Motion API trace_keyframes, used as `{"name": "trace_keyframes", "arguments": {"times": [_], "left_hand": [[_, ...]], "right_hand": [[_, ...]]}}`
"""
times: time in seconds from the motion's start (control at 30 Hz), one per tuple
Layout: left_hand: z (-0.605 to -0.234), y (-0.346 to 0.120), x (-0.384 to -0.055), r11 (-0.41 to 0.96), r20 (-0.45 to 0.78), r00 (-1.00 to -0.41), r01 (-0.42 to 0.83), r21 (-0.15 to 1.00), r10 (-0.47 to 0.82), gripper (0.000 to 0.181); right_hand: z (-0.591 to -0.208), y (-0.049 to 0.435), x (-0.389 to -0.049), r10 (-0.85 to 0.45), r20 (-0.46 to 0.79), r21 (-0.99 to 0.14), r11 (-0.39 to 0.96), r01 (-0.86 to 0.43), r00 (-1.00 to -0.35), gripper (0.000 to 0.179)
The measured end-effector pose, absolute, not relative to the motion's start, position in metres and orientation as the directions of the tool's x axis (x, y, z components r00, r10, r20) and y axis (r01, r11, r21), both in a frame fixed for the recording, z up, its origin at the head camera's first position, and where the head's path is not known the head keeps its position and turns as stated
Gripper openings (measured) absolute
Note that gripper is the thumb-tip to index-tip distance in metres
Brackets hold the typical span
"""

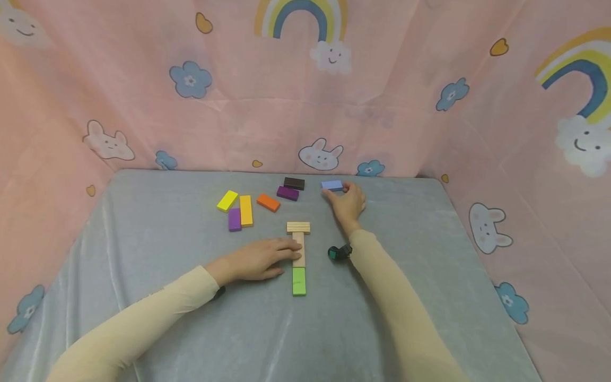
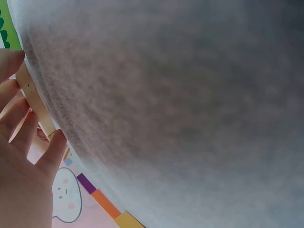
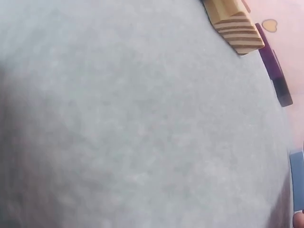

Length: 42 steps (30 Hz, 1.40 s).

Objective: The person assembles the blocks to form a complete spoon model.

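Pinching blue block point(image 1: 332, 185) in right hand point(image 1: 350, 206), beyond wooden plank point(image 1: 298, 238); squeeze evenly. Resting left hand point(image 1: 260, 259), relaxed, on plank; press lightly.

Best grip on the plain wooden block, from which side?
Pinch the plain wooden block by its long sides, probably from above: its ends appear to meet the green block and striped block; the left hand leaves its right side uncovered.

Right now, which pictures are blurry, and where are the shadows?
Head view: the gray tablecloth is evenly lit, with a soft shadow beside the right sleeve; left wrist view: the tablecloth is blurry, with a dark brownish patch; right wrist view: blurry tablecloth again, darker at lower left, but the striped wooden block looks sharper.
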<state>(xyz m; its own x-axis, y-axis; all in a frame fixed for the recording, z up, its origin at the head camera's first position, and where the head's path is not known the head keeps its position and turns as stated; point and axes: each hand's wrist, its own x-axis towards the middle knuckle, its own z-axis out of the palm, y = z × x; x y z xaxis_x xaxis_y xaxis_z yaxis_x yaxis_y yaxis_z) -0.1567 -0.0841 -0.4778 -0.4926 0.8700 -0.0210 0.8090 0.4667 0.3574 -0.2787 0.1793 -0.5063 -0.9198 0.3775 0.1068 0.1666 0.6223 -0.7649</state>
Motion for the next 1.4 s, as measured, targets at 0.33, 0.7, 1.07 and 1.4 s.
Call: {"name": "trace_keyframes", "arguments": {"times": [0.33, 0.7, 1.07, 1.4], "left_hand": [[-0.478, -0.086, -0.156, 0.471, -0.026, -0.497, 0.803, 0.364, 0.868, 0.048], [-0.477, -0.085, -0.156, 0.482, -0.048, -0.501, 0.795, 0.368, 0.864, 0.049], [-0.476, -0.086, -0.156, 0.472, -0.029, -0.496, 0.804, 0.363, 0.868, 0.049], [-0.475, -0.085, -0.156, 0.497, -0.069, -0.509, 0.789, 0.363, 0.858, 0.050]], "right_hand": [[-0.514, 0.175, -0.287, 0.403, 0.132, -0.709, 0.677, 0.198, -0.905, 0.071], [-0.514, 0.172, -0.286, 0.419, 0.142, -0.699, 0.684, 0.209, -0.897, 0.065], [-0.508, 0.174, -0.283, 0.396, 0.151, -0.720, 0.672, 0.174, -0.906, 0.064], [-0.492, 0.183, -0.267, 0.239, 0.199, -0.737, 0.676, 0.016, -0.950, 0.061]]}}
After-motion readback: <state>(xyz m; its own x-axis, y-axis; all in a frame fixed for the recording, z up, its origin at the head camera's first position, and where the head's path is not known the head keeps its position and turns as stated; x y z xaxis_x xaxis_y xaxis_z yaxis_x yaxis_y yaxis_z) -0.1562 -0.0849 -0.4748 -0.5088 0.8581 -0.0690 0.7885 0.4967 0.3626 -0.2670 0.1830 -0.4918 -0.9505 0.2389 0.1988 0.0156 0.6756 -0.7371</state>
